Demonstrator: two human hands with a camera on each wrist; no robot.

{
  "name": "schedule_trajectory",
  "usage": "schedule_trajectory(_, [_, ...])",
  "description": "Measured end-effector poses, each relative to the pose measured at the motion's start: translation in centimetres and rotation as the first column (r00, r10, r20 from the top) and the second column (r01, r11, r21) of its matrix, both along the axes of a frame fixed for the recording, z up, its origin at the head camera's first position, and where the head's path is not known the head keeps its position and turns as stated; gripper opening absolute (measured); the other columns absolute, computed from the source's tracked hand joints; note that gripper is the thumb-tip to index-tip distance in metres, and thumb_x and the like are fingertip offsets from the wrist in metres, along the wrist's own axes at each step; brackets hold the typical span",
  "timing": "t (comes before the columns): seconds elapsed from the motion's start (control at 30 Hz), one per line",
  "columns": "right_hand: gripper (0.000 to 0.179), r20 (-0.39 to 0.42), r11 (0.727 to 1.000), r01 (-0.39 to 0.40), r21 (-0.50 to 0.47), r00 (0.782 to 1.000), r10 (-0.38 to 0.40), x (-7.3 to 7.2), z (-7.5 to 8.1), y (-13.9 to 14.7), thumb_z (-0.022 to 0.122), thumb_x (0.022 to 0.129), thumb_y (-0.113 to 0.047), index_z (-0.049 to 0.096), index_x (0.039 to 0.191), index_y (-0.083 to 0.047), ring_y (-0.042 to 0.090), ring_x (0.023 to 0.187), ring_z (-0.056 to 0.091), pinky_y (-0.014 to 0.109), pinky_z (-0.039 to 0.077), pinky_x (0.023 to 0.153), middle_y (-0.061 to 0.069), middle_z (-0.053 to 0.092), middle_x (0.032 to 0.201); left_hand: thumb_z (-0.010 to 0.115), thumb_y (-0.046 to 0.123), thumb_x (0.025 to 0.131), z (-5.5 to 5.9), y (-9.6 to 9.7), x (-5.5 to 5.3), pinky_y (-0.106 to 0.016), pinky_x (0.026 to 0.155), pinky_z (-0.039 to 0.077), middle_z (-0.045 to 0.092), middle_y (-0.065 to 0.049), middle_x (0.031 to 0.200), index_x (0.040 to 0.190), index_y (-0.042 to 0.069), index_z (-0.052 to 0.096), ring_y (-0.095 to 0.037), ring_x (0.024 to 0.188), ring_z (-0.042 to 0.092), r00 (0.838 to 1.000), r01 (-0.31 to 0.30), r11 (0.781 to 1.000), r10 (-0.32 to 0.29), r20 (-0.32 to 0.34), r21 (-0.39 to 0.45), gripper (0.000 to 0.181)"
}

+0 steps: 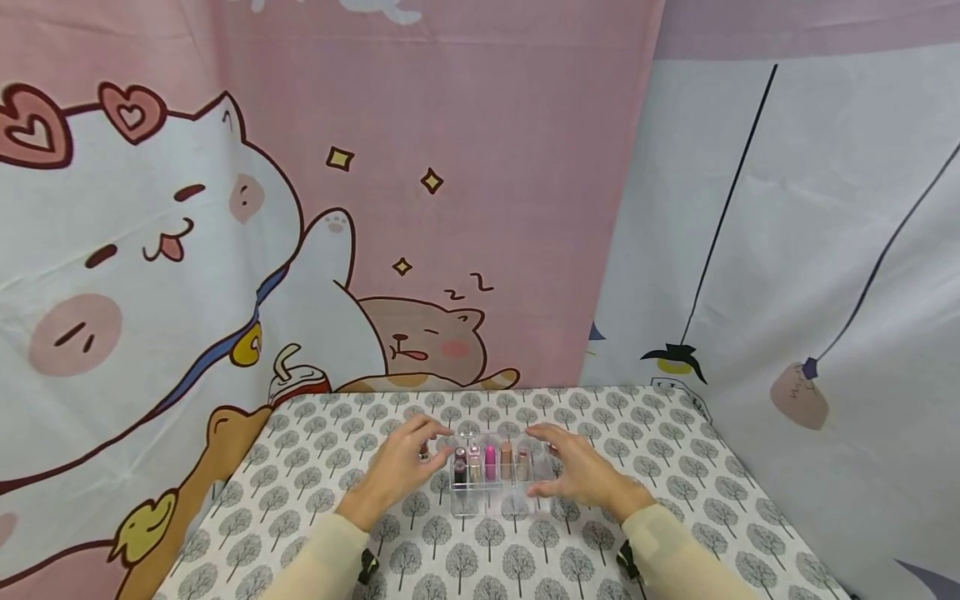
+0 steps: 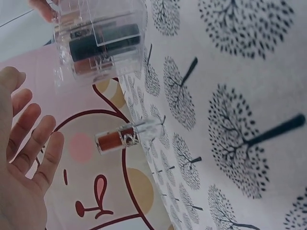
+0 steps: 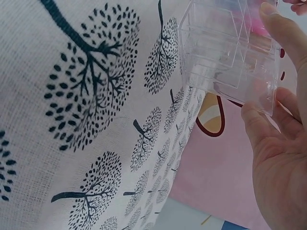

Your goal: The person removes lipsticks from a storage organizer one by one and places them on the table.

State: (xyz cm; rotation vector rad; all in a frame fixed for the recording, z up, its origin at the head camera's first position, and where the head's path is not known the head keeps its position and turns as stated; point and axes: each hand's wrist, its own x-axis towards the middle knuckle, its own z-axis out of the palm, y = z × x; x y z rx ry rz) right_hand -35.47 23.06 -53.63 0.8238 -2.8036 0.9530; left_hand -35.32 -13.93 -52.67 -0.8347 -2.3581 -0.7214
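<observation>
A clear plastic lipstick organizer (image 1: pixel 489 500) stands on the tabletop with several lip products upright in its slots, among them a bright pink lipstick (image 1: pixel 491 462) and a dark tube (image 2: pixel 103 43). To its left my left hand (image 1: pixel 401 461) is spread with nothing between the fingers, apart from the organizer in the left wrist view. My right hand (image 1: pixel 583 471) holds the organizer's right end, thumb toward the front and fingers at the back. A lip gloss tube (image 2: pixel 114 140) with red-brown contents stands beside the organizer, mostly hidden by my left hand in the head view.
The table is covered by a white cloth (image 1: pixel 517 567) printed with grey trees. Behind it hangs a pink curtain (image 1: pixel 510 208) with cartoon cats, and a pale curtain (image 1: pixel 825 250) hangs at the right.
</observation>
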Motion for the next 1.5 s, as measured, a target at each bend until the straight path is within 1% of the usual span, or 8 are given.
schedule_trajectory(0.13, [0.106,0.003,1.000,-0.003,0.002,1.000,0.003,-0.1,0.0,0.0,0.104,0.086,-0.041,0.051,0.173,-0.010,0.048,0.151,0.067,0.063,0.059,0.126,0.019,0.051,0.181,0.094,0.018,0.100,0.2,0.5,0.3,-0.028,0.084,0.071,0.079,-0.004,0.122,0.127,0.014,0.084,-0.021,0.100,0.078,0.999,0.033,0.999,-0.033,-0.005,-0.009,0.029])
schedule_trajectory(0.23, [0.107,0.007,1.000,-0.010,-0.007,1.000,0.010,-0.2,0.0,-0.1,0.104,0.086,-0.039,0.051,0.173,-0.010,0.049,0.151,0.067,0.061,0.060,0.124,0.019,0.051,0.181,0.093,0.019,0.101,0.3,0.9,0.5,-0.036,0.090,0.074,0.078,-0.005,0.121,0.129,0.011,0.083,-0.027,0.106,0.081,0.998,0.055,0.998,-0.054,0.019,-0.012,0.031])
schedule_trajectory(0.37, [0.108,0.027,0.999,-0.018,-0.027,0.999,0.019,-0.3,-0.1,0.0,0.105,0.085,-0.037,0.050,0.173,-0.007,0.053,0.150,0.067,0.060,0.061,0.123,0.020,0.051,0.181,0.093,0.017,0.100,0.5,1.6,0.5,-0.036,0.083,0.074,0.077,-0.007,0.116,0.129,0.007,0.083,-0.028,0.099,0.080,0.995,0.098,0.995,-0.098,0.026,-0.002,0.032])
schedule_trajectory(0.47, [0.108,0.035,0.999,-0.021,-0.035,0.999,0.022,-0.3,-0.2,0.0,0.106,0.085,-0.035,0.051,0.173,-0.006,0.054,0.151,0.066,0.060,0.061,0.123,0.020,0.051,0.181,0.095,0.014,0.098,0.4,2.1,0.4,-0.031,0.076,0.072,0.078,-0.010,0.112,0.126,0.006,0.083,-0.026,0.092,0.078,0.992,0.128,0.992,-0.128,-0.008,-0.002,0.032])
schedule_trajectory(0.6, [0.107,0.040,0.999,-0.016,-0.035,0.999,0.018,-0.2,-0.1,-0.1,0.106,0.085,-0.036,0.051,0.173,-0.008,0.053,0.151,0.066,0.060,0.060,0.124,0.019,0.052,0.181,0.097,0.010,0.095,0.1,2.8,0.3,-0.027,0.073,0.070,0.078,-0.012,0.109,0.123,0.004,0.082,-0.026,0.088,0.077,0.987,0.155,0.988,-0.154,-0.032,0.004,0.032])
schedule_trajectory(0.8, [0.108,0.035,1.000,-0.011,-0.028,0.999,0.012,-0.1,-0.2,-0.2,0.105,0.084,-0.040,0.051,0.173,-0.010,0.047,0.154,0.065,0.056,0.060,0.125,0.017,0.052,0.181,0.094,0.011,0.099,-0.2,3.5,0.5,-0.033,0.078,0.075,0.078,-0.014,0.110,0.123,0.000,0.081,-0.030,0.090,0.081,0.979,0.197,0.980,-0.198,0.038,0.043,0.030])
schedule_trajectory(1.2, [0.106,-0.012,0.999,-0.023,-0.035,1.000,0.023,-0.3,-0.3,-0.1,0.106,0.084,-0.034,0.053,0.170,-0.004,0.048,0.156,0.063,0.056,0.061,0.124,0.020,0.055,0.178,0.095,0.006,0.096,-0.6,4.2,0.6,-0.030,0.080,0.075,0.078,-0.015,0.108,0.120,-0.003,0.082,-0.027,0.090,0.081,0.978,0.175,0.984,-0.175,0.111,0.018,0.029])
schedule_trajectory(1.5, [0.107,-0.002,0.999,-0.036,-0.033,0.999,0.036,-0.3,0.0,-0.1,0.106,0.084,-0.036,0.052,0.171,-0.004,0.049,0.159,0.060,0.056,0.059,0.125,0.021,0.054,0.178,0.096,0.009,0.096,-0.8,4.4,0.5,-0.025,0.079,0.072,0.082,-0.009,0.107,0.117,0.003,0.085,-0.023,0.091,0.079,0.989,0.121,0.992,-0.116,0.091,-0.043,0.025])
